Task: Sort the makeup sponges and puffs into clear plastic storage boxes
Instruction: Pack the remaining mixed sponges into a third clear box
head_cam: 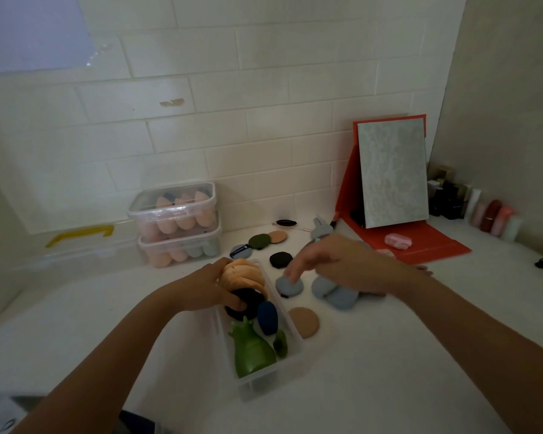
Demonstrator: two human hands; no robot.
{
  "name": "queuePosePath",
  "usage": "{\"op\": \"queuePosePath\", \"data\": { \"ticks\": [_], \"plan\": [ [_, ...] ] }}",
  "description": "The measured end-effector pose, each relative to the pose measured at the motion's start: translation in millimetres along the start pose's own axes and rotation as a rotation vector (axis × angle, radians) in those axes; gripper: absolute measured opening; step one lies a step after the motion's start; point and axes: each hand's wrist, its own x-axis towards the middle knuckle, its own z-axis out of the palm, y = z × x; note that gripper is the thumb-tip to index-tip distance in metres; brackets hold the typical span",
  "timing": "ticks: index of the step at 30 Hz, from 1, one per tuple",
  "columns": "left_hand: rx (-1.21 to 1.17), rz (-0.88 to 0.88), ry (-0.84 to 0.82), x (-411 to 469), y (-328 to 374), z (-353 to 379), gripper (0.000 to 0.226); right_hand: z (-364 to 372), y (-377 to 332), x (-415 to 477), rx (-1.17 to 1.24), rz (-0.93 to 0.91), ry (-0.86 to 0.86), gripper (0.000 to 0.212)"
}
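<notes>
Open box [257,386] at 6 o'clock part-filled, left hand [207,289] clasping orange puffs [243,275] at its far end; right hand [336,264], fingers slack, touches a grey puff [290,286] at 1 o'clock; stacked boxes [173,211] at 11 o'clock full, several loose puffs [304,322] remain.

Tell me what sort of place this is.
Most likely a home vanity or bathroom counter. A white tiled wall backs it, a standing mirror sits propped in a red folding case, and a row of cosmetic tubes and bottles lines the right wall.
</notes>
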Motion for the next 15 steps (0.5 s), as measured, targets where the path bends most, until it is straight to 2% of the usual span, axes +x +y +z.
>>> {"op": "queuePosePath", "data": {
  "ticks": [2, 4, 7, 8, 11, 15],
  "plan": [
    [0.011, -0.006, -0.019, 0, 0, 0, 0.062, -15, 27, 4, -0.065, 0.11, 0.141, 0.033],
    [0.046, -0.006, -0.042, 0, 0, -1, 0.066, -26, 56, 5, -0.262, 0.272, 0.192, 0.03],
    [0.046, -0.025, -0.052, 5, -3, -2, 0.089, -29, 81, 5, -0.391, 0.384, 0.105, 0.032],
    [0.034, -0.038, -0.047, 6, -1, -3, 0.087, -28, 83, 5, -0.432, 0.386, 0.058, 0.032],
    [-0.014, -0.035, -0.023, 12, 4, -1, 0.063, -25, 84, 4, -0.482, 0.393, -0.026, 0.032],
    [-0.011, 0.012, -0.041, 19, 6, 0, 0.056, -28, 85, 1, -0.493, 0.435, -0.123, 0.027]
  ]
}}
